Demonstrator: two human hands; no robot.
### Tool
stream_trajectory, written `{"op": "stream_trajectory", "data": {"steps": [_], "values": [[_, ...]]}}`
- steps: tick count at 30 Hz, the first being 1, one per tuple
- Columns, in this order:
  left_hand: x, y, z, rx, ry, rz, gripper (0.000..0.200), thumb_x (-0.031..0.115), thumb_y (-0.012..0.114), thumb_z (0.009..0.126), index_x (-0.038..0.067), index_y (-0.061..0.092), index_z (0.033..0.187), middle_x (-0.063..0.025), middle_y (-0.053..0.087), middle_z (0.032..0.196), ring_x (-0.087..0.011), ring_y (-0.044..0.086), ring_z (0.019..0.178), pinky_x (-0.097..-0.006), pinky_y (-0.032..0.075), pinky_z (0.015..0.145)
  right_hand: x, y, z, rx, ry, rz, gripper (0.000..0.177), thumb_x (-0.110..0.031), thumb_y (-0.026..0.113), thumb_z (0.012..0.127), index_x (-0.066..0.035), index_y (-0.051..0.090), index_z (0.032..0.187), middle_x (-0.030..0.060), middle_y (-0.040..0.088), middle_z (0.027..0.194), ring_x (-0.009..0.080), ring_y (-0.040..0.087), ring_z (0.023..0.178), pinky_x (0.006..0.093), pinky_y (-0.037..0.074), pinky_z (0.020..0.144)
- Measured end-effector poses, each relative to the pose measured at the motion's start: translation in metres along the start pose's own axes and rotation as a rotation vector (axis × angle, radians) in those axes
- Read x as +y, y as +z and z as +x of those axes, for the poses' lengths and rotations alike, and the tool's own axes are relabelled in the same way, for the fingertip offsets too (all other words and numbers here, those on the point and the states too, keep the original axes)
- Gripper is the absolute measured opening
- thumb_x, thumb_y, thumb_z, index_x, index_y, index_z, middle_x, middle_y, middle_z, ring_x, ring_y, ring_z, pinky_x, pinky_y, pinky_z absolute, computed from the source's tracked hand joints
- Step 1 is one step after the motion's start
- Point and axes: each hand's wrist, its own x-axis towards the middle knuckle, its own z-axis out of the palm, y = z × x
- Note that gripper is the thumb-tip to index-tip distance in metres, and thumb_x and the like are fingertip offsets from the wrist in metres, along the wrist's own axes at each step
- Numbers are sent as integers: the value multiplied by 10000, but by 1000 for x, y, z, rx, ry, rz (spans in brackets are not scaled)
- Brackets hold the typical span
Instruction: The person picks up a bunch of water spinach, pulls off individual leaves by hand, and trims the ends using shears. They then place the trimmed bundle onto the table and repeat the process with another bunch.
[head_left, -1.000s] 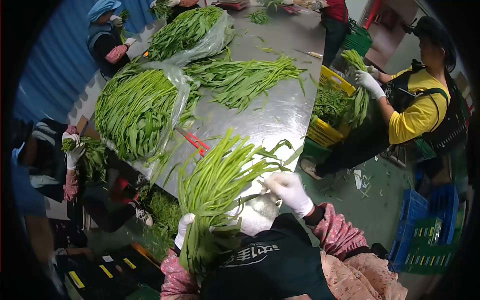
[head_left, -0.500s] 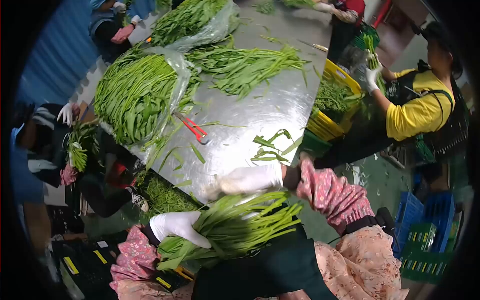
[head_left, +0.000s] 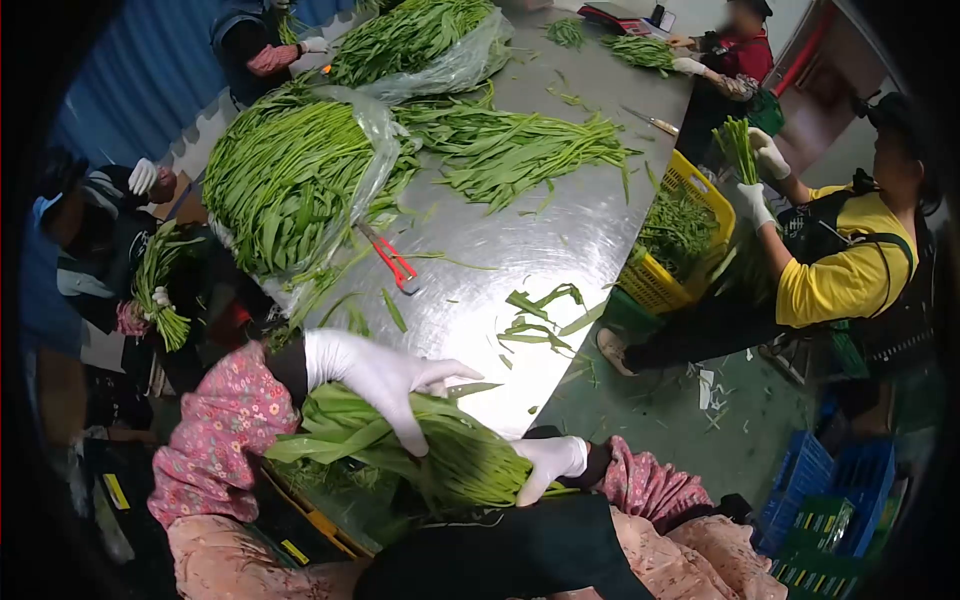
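Observation:
I hold a bunch of water spinach (head_left: 465,462) in front of my dark apron, leaves to the left and cut stems to the right. My left hand (head_left: 375,375), in a white glove, lies across the leafy part, thumb on the near side and fingers reaching over the far side. A single narrow leaf (head_left: 472,390) sticks out by its fingertips. Around the stem end, my gloved right hand (head_left: 550,465) is closed, its fingers partly hidden. Beyond the bunch, red-handled scissors (head_left: 392,264) lie on the metal table (head_left: 470,310), near loose leaf scraps (head_left: 540,305).
A big heap of greens (head_left: 290,180) with plastic film (head_left: 370,140) covers the table's left. A knife (head_left: 650,120) rests near the right edge, above a yellow crate (head_left: 690,200). Co-workers stand around; one in a yellow shirt (head_left: 845,255) holds stems. Blue crates (head_left: 800,480) stand lower right.
My right hand has come down from the table edge to the stem end of the bunch. My left hand has moved up and over the leaves. The view has shifted slightly.

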Motion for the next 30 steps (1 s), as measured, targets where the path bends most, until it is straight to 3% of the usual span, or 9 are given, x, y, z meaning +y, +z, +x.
{"op": "stream_trajectory", "data": {"steps": [2, 4, 8, 11, 13, 16, 20, 22, 30], "values": [[24, -19, 2, 148, -87, 286, 1182, 465, 844, 733, 79, 104, 1570, -226, 544, 1366, -339, 511, 1287, -389, 400, 1076, -12, 19, -14, 165, -117, 60, 872, -153, 853, 751, 11, 353, 1447, 138, 558, 1331, 216, 564, 1178, 367, 450, 1006], [64, -32, 0, 531, -131, 788, 1007, 505, 796, 730, 52, 331, 1501, -217, 560, 1340, -408, 540, 1222, -423, 439, 1029, -17, 27, -27, 245, -341, 272, 787, -194, 841, 735, 34, 433, 1368, 207, 655, 1100, 322, 663, 976, 431, 499, 942], [99, -24, -41, 1150, 555, 1038, 665, 340, 760, 766, -14, 560, 1292, -202, 594, 1277, -344, 581, 1156, -429, 445, 1007, -37, 10, -49, 470, -842, 243, 700, -268, 832, 737, 35, 501, 1275, 170, 643, 919, 277, 653, 744, 441, 543, 811], [92, 27, -62, 1003, 556, 106, 286, 155, 663, 807, -27, 676, 1027, -181, 695, 1050, -280, 674, 983, -373, 513, 894, -90, 7, -69, 726, -972, 69, 595, -269, 795, 790, 15, 527, 1238, 142, 641, 938, 236, 637, 758, 425, 547, 795], [46, 36, -21, 657, 410, 181, 295, 198, 669, 897, -14, 679, 1101, -139, 710, 1051, -243, 675, 1026, -341, 512, 899, -106, -2, -73, 863, -1048, 148, 494, -250, 747, 848, -1, 542, 1222, 125, 643, 960, 215, 633, 773, 412, 552, 787], [-35, 74, 100, 662, 328, -139, 552, 266, 594, 985, 7, 414, 1438, -170, 569, 1343, -220, 546, 1251, -332, 442, 1019, -99, -19, -69, 986, -987, 393, 319, -229, 679, 918, -17, 577, 1133, 107, 655, 930, 198, 633, 779, 380, 556, 769], [-38, 114, 164, 493, 589, -1455, 523, 359, 510, 1032, 80, 400, 1460, -85, 533, 1371, -152, 494, 1280, -331, 396, 1073, -43, 1, -27, 1010, -537, 675, 287, -276, 662, 928, -30, 602, 1063, 80, 659, 927, 195, 636, 815, 359, 546, 780], [-58, 147, 165, 554, 640, -1493, 441, 322, 457, 1057, 95, 423, 1434, -64, 530, 1361, -142, 501, 1255, -334, 394, 1076, -11, 33, 20, 1280, -471, 322, 306, -324, 673, 919, -59, 606, 1056, 62, 655, 935, 186, 634, 852, 343, 534, 791], [-84, 247, -67, 1170, 155, -1475, 525, 148, 624, 890, 50, 448, 1375, -113, 573, 1253, -210, 574, 1159, -368, 491, 961, -10, 120, 219, 588, -104, 795, 252, -324, 620, 961, -79, 598, 1019, 45, 645, 913, 148, 627, 780, 264, 514, 720]]}}
